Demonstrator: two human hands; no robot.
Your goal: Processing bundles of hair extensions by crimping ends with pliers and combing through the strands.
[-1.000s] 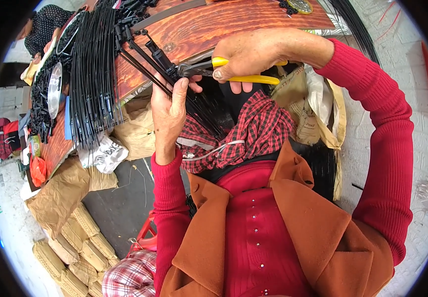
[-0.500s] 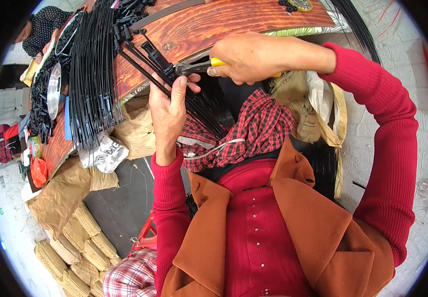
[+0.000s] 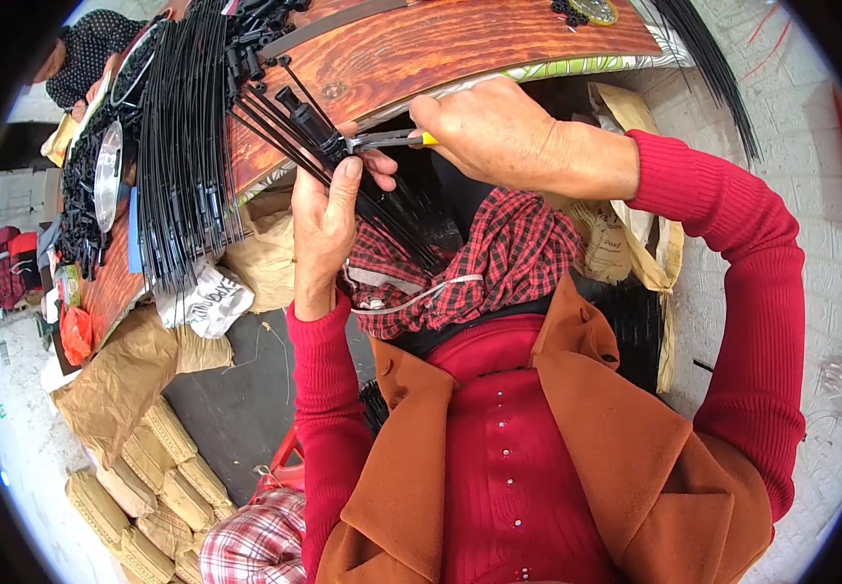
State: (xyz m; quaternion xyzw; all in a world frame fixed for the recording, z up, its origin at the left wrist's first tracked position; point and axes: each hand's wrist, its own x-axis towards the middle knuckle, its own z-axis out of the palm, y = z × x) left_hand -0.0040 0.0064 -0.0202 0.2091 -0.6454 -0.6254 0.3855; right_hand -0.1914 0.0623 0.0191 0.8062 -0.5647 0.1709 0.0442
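Note:
My left hand (image 3: 323,224) is closed around a bundle of thin black rods or cables (image 3: 396,222) that slants from the table edge down toward my lap. At the top of the bundle sits a black cylindrical fitting (image 3: 310,119). Yellow-handled pliers (image 3: 392,139) are gripped in my right hand (image 3: 503,136), which covers most of their handles. The metal jaws meet the bundle just above my left thumb, beside the fitting's lower end. What exactly the jaws bite on is too small to tell.
A reddish wooden table (image 3: 421,49) spans the top. On its left lie many long black cables (image 3: 182,136) and piles of small black parts (image 3: 90,190). A checked cloth (image 3: 499,238) covers my lap. Brown-wrapped packages (image 3: 168,477) lie lower left. Another person (image 3: 95,54) sits at upper left.
My right hand has turned, and its wrist and forearm have swung lower, with the pliers tilting along. My left forearm has shifted slightly left while keeping hold of the bundle.

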